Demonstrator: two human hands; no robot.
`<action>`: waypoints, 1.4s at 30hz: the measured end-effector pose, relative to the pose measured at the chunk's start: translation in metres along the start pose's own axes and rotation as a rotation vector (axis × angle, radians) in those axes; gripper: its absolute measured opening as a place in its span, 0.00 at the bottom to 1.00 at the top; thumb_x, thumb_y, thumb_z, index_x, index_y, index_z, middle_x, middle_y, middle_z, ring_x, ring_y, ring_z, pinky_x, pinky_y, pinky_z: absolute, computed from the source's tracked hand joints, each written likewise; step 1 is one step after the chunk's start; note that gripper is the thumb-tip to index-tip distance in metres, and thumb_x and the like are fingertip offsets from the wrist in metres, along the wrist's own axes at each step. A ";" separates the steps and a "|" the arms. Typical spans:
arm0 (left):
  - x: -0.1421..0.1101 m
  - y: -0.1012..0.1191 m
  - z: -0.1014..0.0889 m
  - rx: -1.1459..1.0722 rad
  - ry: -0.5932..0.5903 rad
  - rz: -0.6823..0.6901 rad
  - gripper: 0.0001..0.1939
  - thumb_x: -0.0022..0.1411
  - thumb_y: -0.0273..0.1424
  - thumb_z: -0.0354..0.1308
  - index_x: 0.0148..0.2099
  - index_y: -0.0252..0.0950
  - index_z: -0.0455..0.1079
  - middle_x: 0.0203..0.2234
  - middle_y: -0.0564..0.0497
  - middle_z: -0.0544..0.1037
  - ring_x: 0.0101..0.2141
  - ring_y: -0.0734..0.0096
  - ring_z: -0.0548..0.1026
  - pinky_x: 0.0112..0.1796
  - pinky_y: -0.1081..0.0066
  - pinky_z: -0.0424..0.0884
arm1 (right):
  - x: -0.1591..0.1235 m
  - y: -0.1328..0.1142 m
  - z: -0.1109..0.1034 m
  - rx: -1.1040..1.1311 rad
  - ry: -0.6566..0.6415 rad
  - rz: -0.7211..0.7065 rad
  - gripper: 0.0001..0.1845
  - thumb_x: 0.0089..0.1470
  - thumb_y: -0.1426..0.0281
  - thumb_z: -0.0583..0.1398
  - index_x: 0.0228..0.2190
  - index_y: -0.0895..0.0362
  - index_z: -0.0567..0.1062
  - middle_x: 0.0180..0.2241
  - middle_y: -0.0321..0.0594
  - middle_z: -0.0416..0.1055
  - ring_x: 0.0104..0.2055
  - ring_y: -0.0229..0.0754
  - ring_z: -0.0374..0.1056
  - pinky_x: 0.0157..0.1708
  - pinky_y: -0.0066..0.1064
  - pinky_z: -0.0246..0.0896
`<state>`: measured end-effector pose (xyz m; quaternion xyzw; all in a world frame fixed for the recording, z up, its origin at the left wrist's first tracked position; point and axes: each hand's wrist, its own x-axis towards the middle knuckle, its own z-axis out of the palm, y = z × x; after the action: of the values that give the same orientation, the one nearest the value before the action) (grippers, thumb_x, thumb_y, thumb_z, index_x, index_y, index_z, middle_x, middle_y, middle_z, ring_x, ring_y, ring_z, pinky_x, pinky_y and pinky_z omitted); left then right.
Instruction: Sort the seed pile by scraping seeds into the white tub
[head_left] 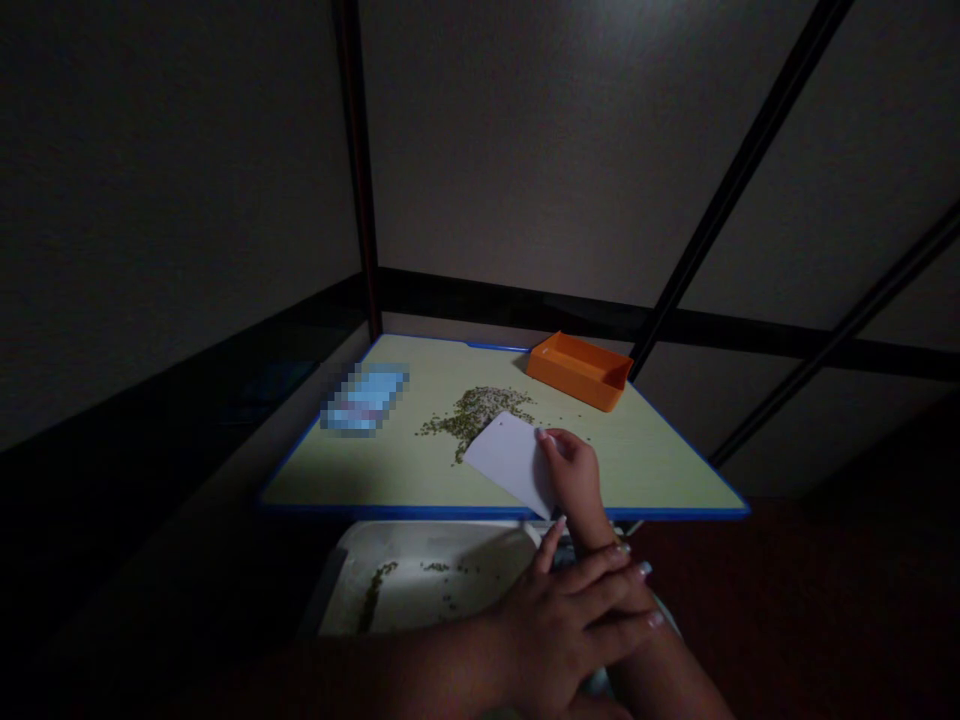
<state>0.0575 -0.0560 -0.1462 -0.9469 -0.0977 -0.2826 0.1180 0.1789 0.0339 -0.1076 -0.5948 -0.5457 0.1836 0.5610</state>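
Note:
My right hand (573, 476) pinches the edge of a white card (508, 462), whose far corner lies on the tabletop beside a scattered heap of small green seeds (474, 420). The card's left edge is near the heap's lower end. My left hand (566, 622) lies across my right wrist, below the table's near edge, and holds nothing else. Directly below it sits a pale shallow basin (427, 580) with a thin streak and a few loose green seeds inside. My left forearm hides part of the basin.
The pale yellow-green table (637, 470) has a blue edge. An orange rectangular tray (579, 371) stands at its far side, and a pixelated blue object (365, 400) lies at its left. Dark metal poles rise behind the table.

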 end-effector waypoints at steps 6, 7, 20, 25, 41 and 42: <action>-0.001 0.000 0.000 -0.018 -0.019 0.002 0.33 0.69 0.51 0.39 0.69 0.40 0.51 0.67 0.47 0.53 0.68 0.58 0.43 0.63 0.40 0.34 | -0.001 0.000 0.001 0.011 -0.005 -0.024 0.20 0.52 0.55 0.57 0.28 0.59 0.77 0.26 0.42 0.77 0.28 0.44 0.69 0.30 0.32 0.61; -0.001 0.000 0.000 -0.019 -0.018 0.002 0.33 0.69 0.51 0.39 0.69 0.40 0.51 0.67 0.46 0.53 0.68 0.58 0.44 0.63 0.40 0.34 | -0.001 0.000 0.001 0.005 -0.006 -0.025 0.20 0.52 0.55 0.56 0.28 0.59 0.77 0.26 0.42 0.77 0.28 0.44 0.69 0.30 0.32 0.61; -0.001 -0.001 0.003 0.000 0.002 0.000 0.35 0.68 0.54 0.37 0.68 0.41 0.51 0.67 0.47 0.53 0.68 0.59 0.42 0.63 0.42 0.27 | 0.006 -0.007 0.010 -0.002 -0.006 -0.014 0.19 0.51 0.56 0.56 0.27 0.58 0.77 0.27 0.43 0.77 0.29 0.45 0.69 0.33 0.33 0.60; -0.002 0.001 0.005 -0.018 -0.014 -0.007 0.34 0.69 0.53 0.36 0.69 0.41 0.51 0.68 0.47 0.52 0.68 0.57 0.42 0.61 0.40 0.25 | 0.007 -0.008 0.011 -0.011 0.001 -0.013 0.19 0.50 0.56 0.56 0.27 0.59 0.77 0.27 0.44 0.77 0.30 0.46 0.70 0.32 0.33 0.60; -0.003 0.000 0.001 -0.030 0.002 0.010 0.32 0.69 0.50 0.41 0.68 0.41 0.53 0.66 0.47 0.55 0.68 0.58 0.44 0.61 0.41 0.24 | 0.004 -0.003 0.011 0.047 0.059 0.016 0.20 0.49 0.54 0.57 0.27 0.59 0.76 0.25 0.42 0.76 0.28 0.44 0.67 0.30 0.33 0.59; -0.003 0.000 0.001 -0.013 0.013 0.008 0.31 0.69 0.51 0.40 0.68 0.41 0.53 0.66 0.47 0.55 0.68 0.58 0.44 0.62 0.41 0.24 | 0.005 -0.004 0.012 0.035 0.048 0.012 0.20 0.49 0.55 0.57 0.27 0.59 0.76 0.26 0.43 0.76 0.29 0.45 0.68 0.31 0.33 0.59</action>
<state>0.0557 -0.0563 -0.1489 -0.9461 -0.0913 -0.2891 0.1139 0.1693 0.0427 -0.1060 -0.5924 -0.5250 0.1824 0.5832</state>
